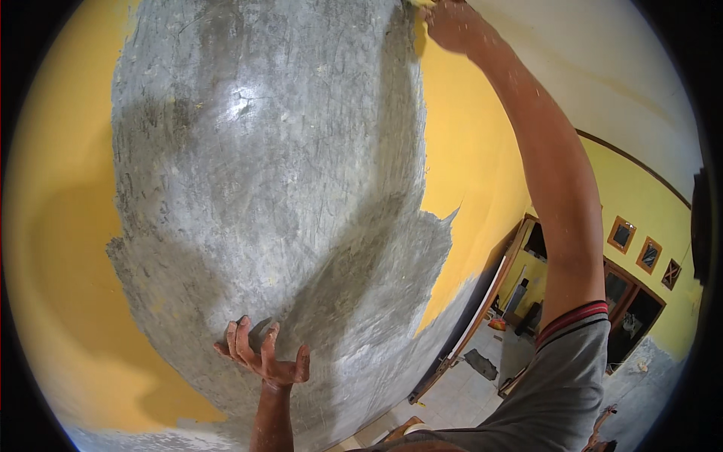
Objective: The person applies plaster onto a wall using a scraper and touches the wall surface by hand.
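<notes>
A wall before me has a large bare grey patch (271,151) with ragged edges, bordered by yellow paint (467,143). My right arm stretches up, and my right hand (453,29) is closed at the patch's upper right edge. Whatever it grips is mostly cut off by the top of the view; only a small yellowish bit shows at the fingers. Low on the grey patch, my left hand (267,355) is raised with its fingers spread and bent, holding nothing. Pale dust marks its fingertips. I cannot tell whether they touch the wall.
A pale ceiling (617,60) meets the walls at the upper right. Beyond a doorway frame (482,316) lies a tiled floor (452,388) with scattered items. Small frames (622,234) hang on a yellow-green wall, near a brown-framed window or door (655,301).
</notes>
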